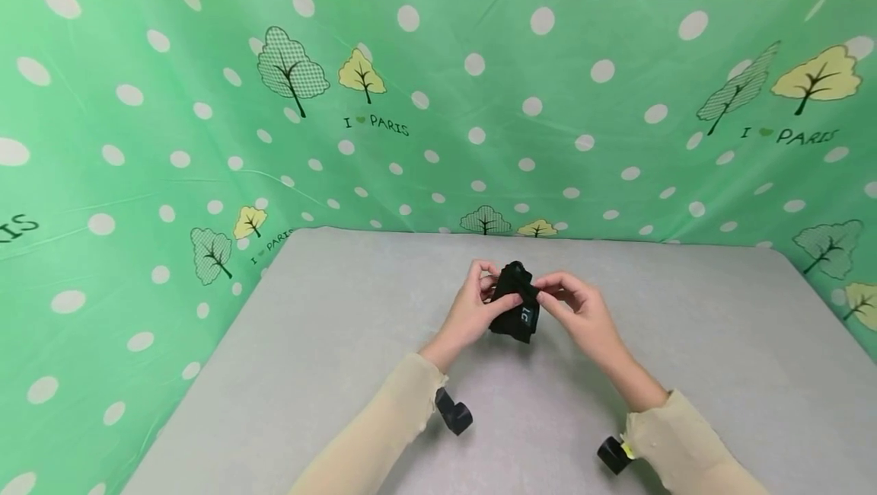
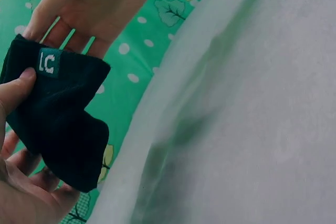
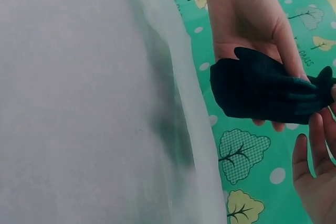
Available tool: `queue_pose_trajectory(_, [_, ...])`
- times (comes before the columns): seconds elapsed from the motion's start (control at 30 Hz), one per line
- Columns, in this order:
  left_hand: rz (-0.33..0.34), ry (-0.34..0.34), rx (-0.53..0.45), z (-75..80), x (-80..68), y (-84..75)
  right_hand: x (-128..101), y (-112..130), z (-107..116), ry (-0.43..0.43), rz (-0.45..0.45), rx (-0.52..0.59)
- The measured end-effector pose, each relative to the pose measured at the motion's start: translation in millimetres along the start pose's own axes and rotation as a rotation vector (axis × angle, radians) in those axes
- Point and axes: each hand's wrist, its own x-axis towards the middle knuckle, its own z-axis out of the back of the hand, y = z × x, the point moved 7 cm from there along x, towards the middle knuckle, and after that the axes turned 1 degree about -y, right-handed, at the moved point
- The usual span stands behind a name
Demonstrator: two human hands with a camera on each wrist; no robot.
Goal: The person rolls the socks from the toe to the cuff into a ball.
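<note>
Both hands pinch a black sock (image 1: 517, 311) between them: left hand (image 1: 474, 311) by thumb and fingers, right hand (image 1: 578, 314) at its top (white "LC" tag showing).

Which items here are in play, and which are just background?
In play:
- small black knitted fabric piece with a white "LC" label
- left hand, thumb pinching the fabric
- right hand, grip on its top edge

Just lying about:
- grey felt-like table top
- green polka-dot cloth with tree prints
- black wrist-mounted cameras
</note>
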Motion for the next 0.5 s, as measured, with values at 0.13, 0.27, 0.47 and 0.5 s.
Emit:
queue_pose_trajectory(0.13, [-0.081, -0.003, 0.044, -0.1, 1.2, -10.1, 4, 2, 0, -0.028, 0.013, -0.015])
queue_pose_trajectory(0.27, [-0.115, -0.036, 0.121, -0.6, -1.8, -15.5, 5, 6, -6, -0.044, 0.057, -0.075])
queue_pose_trajectory(0.47, [-0.085, -0.065, 0.196, -4.7, -11.4, -15.8, 0, 13, -14, -0.095, 0.17, -0.263])
queue_pose_trajectory(0.5, [-0.081, -0.057, 0.186, -5.4, -12.1, -15.8, 0, 13, -14, -0.11, 0.17, -0.276])
